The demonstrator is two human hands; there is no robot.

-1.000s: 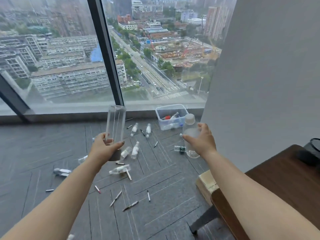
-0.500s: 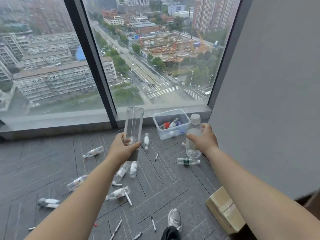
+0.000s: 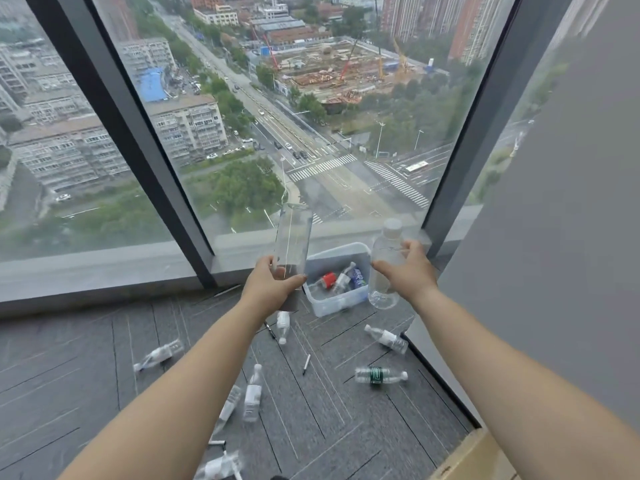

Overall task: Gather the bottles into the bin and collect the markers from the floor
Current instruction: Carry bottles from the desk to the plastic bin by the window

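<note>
Left hand (image 3: 272,289) fingers curl round a tall clear bottle (image 3: 293,233) and right hand (image 3: 407,277) fingers grip a white-capped bottle (image 3: 386,251) — both held upright near the plastic bin (image 3: 332,304). A green-label bottle (image 3: 379,375) and a marker (image 3: 306,363) lie on the carpet.

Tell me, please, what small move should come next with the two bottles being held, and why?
Probably move the right hand slightly leftward and lower its round clear white-capped bottle into the clear plastic bin. That bottle hangs just beside the bin's right edge, the bin is open with room left, and the left hand holds a tall clear square bottle to follow.
</note>
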